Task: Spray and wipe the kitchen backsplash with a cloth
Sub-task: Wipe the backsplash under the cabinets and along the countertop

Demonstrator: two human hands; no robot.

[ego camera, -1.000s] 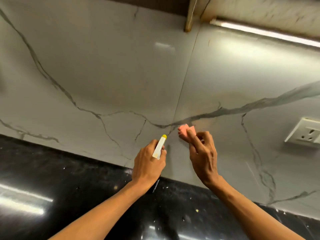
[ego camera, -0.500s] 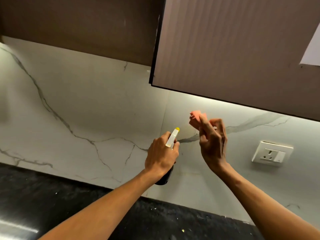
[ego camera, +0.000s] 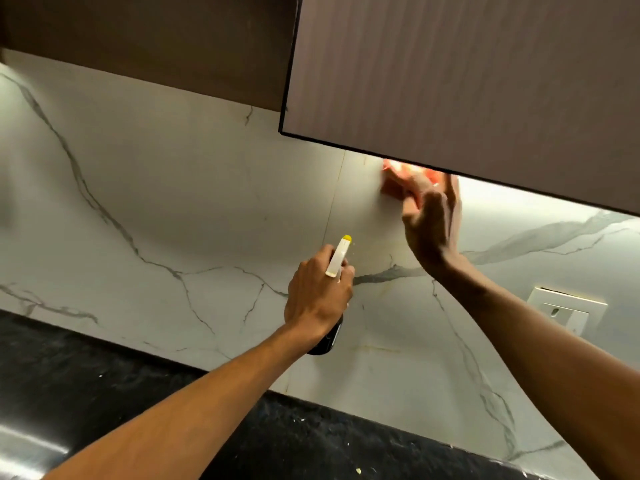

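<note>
Your left hand (ego camera: 318, 296): grip curled round the dark spray bottle (ego camera: 337, 258) with white nozzle and yellow tip, which points at the white, grey-veined marble backsplash (ego camera: 173, 202). Your right hand (ego camera: 433, 226): grip spread, fingers near straight, pressing the orange-pink cloth (ego camera: 398, 183) against the backsplash just under the brown wall cabinet (ego camera: 450, 81); motion-blurred. Black speckled counter (ego camera: 104, 393) below.

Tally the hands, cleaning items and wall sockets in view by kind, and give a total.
Hands: 2 (left hand, right hand)
Spray bottle: 1
Pink cloth: 1
Wall socket: 1
Total: 5
</note>
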